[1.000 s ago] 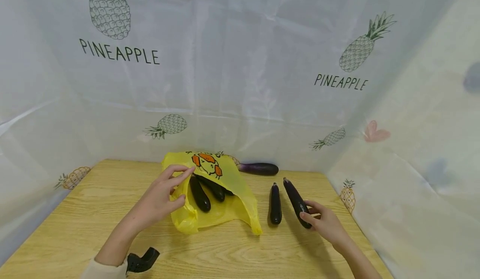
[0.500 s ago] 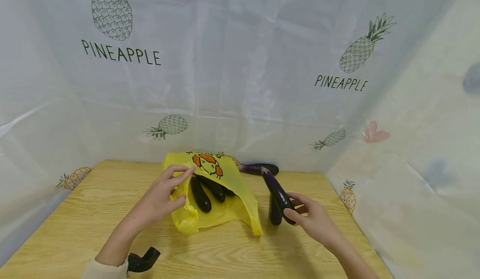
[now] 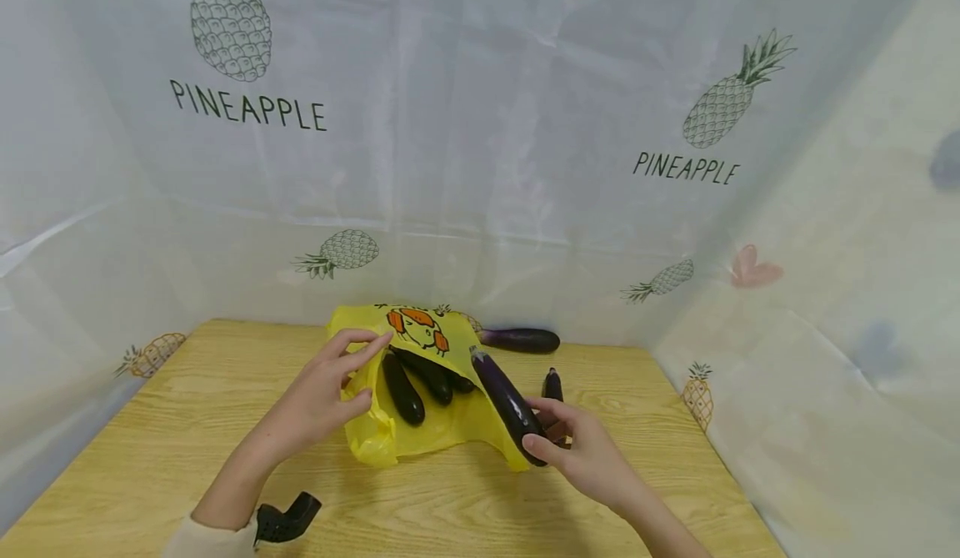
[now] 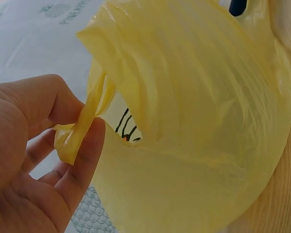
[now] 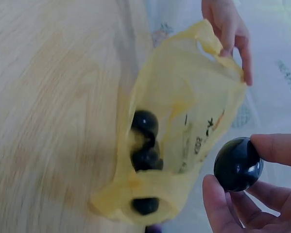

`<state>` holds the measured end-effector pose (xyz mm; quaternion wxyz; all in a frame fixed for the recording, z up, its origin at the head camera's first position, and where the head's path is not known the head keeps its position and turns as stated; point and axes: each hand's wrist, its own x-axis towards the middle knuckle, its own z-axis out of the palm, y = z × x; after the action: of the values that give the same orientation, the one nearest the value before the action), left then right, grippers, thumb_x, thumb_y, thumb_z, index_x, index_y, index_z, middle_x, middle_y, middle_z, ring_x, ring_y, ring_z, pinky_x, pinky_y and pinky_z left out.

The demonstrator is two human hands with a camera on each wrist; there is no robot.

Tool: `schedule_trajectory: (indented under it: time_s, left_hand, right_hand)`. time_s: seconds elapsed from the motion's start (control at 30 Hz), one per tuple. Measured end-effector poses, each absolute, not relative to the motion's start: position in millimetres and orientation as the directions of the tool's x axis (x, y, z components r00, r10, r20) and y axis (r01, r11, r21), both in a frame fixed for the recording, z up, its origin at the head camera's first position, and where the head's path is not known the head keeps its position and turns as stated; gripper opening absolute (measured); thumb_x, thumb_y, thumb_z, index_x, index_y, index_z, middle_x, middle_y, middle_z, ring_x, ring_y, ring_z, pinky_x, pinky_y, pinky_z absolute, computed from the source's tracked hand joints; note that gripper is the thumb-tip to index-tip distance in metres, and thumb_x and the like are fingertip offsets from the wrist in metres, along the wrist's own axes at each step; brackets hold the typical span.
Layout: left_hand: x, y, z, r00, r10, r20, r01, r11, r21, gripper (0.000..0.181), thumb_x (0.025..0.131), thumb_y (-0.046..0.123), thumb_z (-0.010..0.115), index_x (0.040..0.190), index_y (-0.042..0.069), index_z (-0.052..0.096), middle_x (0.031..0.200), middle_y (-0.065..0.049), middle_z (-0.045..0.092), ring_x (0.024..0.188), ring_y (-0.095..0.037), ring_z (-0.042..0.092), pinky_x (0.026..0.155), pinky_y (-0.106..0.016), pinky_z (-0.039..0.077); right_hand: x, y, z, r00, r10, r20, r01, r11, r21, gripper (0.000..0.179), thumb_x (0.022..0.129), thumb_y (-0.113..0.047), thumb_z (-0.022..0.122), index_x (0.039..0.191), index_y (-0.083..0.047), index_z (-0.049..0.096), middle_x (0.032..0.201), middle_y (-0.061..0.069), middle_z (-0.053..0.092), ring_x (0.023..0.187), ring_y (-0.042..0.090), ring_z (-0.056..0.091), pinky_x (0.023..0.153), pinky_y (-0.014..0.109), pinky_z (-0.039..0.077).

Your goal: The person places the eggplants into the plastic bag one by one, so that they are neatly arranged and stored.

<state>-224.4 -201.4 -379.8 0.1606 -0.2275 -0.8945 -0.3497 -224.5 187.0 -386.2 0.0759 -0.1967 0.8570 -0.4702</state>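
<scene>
My left hand (image 3: 322, 387) pinches a handle of a yellow plastic bag (image 4: 194, 189), lifting its upper side so the mouth gapes toward me. Inside lie dark eggplants (image 3: 401, 391), three of them showing their round ends in the head view. Between thumb and fingers, my right hand (image 3: 592, 462) grips another eggplant (image 3: 506, 399) near its blunt end. Its stem end points away and left, overlapping the right edge of the bag mouth in the head view. The right wrist view shows this eggplant (image 5: 238, 164) end-on, beside the bag.
An eggplant (image 3: 552, 384) lies on the wooden table (image 3: 420, 508) behind my right hand, which partly hides it. Another purple eggplant (image 3: 525, 340) lies along the back edge, by the pineapple-printed sheet (image 3: 480, 166). A black fitting (image 3: 287, 520) sits at my left wrist.
My right hand has carried its eggplant leftward, passing over the one on the table, to the bag mouth. The left hand and the bag have stayed almost still.
</scene>
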Motion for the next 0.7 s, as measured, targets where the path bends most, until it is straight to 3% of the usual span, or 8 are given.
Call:
schedule_trajectory:
  time_s: [0.27,0.5,0.7]
  left_hand:
    - [-226,-203,-381,-0.832,0.298,0.468,0.535,0.654,0.534,0.081,0.09,-0.005,0.076,0.163,0.014,0.046,0.152,-0.008,0.046,0.066,-0.005,0.041,0.058,-0.023,0.044]
    - [-226,-203,-381,-0.833,0.293,0.47,0.532,0.66,0.531,0.08,0.089,-0.005,0.075,0.162,0.012,0.046,0.153,-0.007,0.045,0.078,-0.008,0.045,0.057,-0.023,0.045]
    - [-225,-204,-379,-0.837,0.29,0.464,0.527,0.652,0.545,0.081,0.091,-0.005,0.075,0.163,0.015,0.045,0.153,-0.007,0.045,0.065,-0.005,0.041,0.058,-0.023,0.044]
  right_hand:
    - [-221,164,-394,-0.891,-0.453,0.034,-0.266,0.459,-0.848,0.053,0.101,-0.03,0.075,0.149,-0.013,0.062,0.121,0.011,0.068,0.098,0.025,0.068,0.076,0.032,0.058]
    - [-219,148,-404,-0.854,-0.519,0.018,-0.281,0.433,-0.856,0.049,0.101,-0.029,0.075,0.147,-0.014,0.064,0.119,0.008,0.068,0.099,0.026,0.068,0.075,0.03,0.059]
    - [-215,141,-407,-0.826,-0.564,0.009,-0.286,0.406,-0.868,0.047,0.101,-0.027,0.075,0.146,-0.017,0.066,0.12,0.007,0.068,0.098,0.025,0.067,0.079,0.03,0.058]
